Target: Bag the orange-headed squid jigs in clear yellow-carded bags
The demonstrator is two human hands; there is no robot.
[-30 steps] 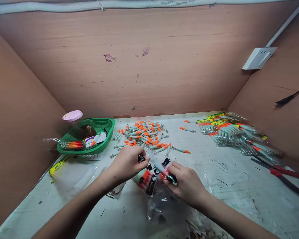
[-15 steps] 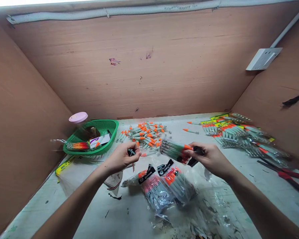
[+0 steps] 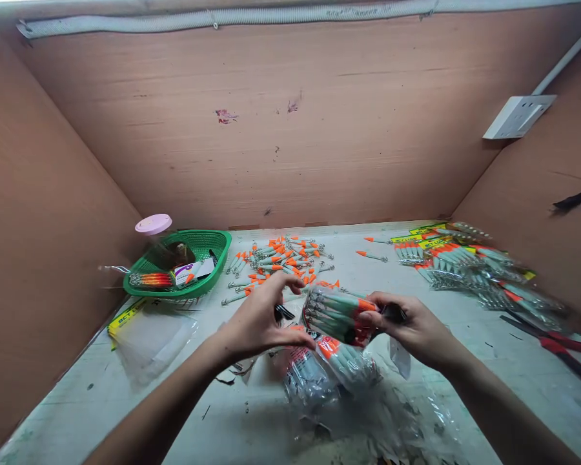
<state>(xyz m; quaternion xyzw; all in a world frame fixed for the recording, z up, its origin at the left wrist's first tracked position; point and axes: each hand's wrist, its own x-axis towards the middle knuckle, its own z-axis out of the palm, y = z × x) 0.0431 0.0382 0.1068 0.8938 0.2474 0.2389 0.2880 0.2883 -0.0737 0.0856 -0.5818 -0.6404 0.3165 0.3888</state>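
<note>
My right hand (image 3: 407, 326) grips a clear packet of squid jigs (image 3: 336, 313) by its dark end, with green bodies, orange tips and wire hooks showing through the film. Close to the packet's left side is my left hand (image 3: 264, 323), its thumb and forefinger spread wide. A torn black strip (image 3: 284, 312) sits inside that hand, seemingly kept by the other fingers, which are mostly hidden. Beneath the hands lie more packed jigs (image 3: 351, 361), partly covered. Behind them is a heap of loose jigs (image 3: 285, 258) with orange tips.
A green basket (image 3: 225, 248) at the left holds a packet and a jar with a pink lid (image 3: 153, 224). Yellow-topped empty bags (image 3: 148, 336) lie before it. Filled packets (image 3: 458, 258) are piled at the right, near red-handled pliers (image 3: 556, 342). Wooden walls surround the table.
My left hand has moved right toward the held packet, and its thumb and forefinger have spread. The right hand still holds the packet, now slightly lower.
</note>
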